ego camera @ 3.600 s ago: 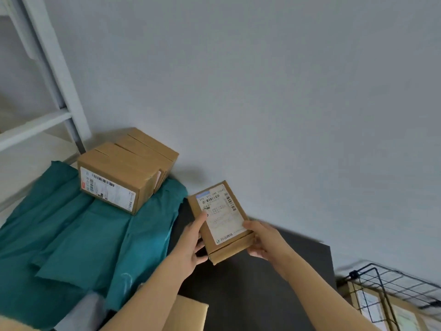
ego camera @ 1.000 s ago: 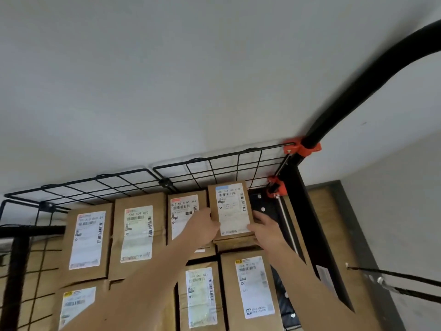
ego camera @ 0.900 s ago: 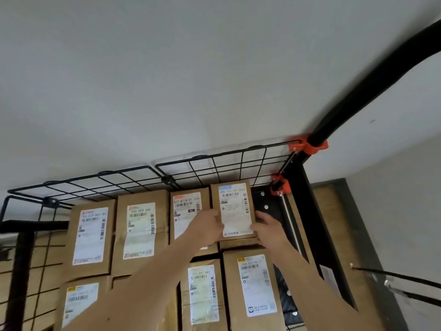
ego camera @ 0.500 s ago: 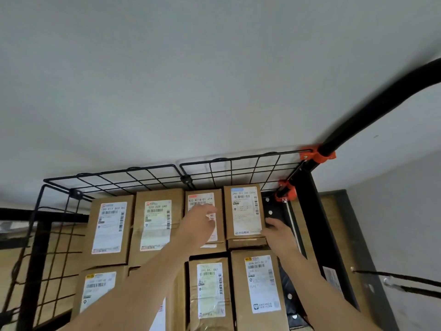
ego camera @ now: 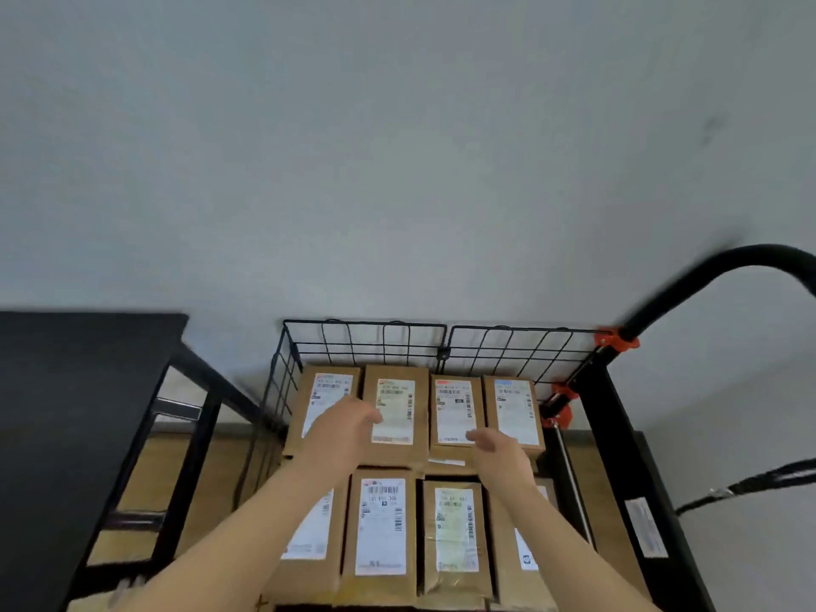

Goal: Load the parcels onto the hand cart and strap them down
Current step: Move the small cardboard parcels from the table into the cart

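the parcels [ego camera: 382, 523] lie label-up in two rows inside the hand cart [ego camera: 611, 417], the far row close against its wire back wall [ego camera: 384, 346]. the blue-labelled parcel [ego camera: 514, 413] sits at the right end of that far row, near the wall's orange clamps [ego camera: 616, 340]. my left hand [ego camera: 349, 428] is over the two parcels at the wall's left end, fingers loosely curled, holding nothing. my right hand [ego camera: 499, 446] is slack and empty over the third parcel, just left of the blue-labelled one; whether it touches cardboard i cannot tell. a black strap [ego camera: 750, 481] shows right of the wall.
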`<state>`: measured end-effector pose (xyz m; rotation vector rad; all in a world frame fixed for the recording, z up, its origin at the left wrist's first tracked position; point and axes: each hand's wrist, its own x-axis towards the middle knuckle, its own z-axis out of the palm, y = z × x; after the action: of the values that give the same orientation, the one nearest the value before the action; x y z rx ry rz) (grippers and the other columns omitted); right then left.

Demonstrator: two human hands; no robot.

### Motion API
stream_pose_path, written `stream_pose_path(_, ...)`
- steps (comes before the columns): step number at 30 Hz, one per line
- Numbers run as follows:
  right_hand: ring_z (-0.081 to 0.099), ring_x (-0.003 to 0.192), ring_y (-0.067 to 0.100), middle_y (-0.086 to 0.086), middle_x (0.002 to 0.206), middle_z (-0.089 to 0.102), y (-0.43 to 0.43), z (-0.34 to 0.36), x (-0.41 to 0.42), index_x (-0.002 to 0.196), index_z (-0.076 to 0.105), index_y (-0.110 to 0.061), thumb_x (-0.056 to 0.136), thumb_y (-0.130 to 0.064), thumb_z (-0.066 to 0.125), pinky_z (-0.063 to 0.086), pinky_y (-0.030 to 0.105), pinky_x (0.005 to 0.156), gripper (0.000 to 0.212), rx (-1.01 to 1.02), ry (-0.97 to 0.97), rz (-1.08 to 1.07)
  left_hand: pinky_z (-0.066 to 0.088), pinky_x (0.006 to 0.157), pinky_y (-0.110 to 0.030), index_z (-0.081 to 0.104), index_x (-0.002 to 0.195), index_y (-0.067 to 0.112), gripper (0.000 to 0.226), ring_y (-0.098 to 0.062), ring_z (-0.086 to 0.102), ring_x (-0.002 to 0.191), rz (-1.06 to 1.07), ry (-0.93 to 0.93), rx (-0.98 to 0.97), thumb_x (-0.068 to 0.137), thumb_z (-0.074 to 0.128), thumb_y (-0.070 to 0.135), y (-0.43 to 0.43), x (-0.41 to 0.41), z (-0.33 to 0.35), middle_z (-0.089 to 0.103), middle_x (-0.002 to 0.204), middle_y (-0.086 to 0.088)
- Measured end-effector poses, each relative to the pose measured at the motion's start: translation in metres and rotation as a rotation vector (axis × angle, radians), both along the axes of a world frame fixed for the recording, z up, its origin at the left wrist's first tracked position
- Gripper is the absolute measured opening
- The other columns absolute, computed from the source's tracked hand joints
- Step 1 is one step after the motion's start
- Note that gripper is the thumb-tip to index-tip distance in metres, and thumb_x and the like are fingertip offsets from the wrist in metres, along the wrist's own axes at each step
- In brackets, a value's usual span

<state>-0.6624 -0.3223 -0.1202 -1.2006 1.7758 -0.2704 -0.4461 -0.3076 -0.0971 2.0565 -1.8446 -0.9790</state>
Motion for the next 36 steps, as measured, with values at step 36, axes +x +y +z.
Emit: stream_pose_path(36,0.052,0.097,0.012,-0.001,0.115,0.061,0.125,0.158,0.598,0.113,0.065,-0.019,0.089,-0.011,0.054,0.040,0.021,0.084,0.028,-0.315,-0.242,0.709,0.043,0.096,-0.022,0.059,0.117,0.025,0.029,-0.008,0.053,0.111,0.481,-0.256,-0.337,0.095,0.047,0.011,0.242,0.506,0.151,0.050,0.127,0.008)
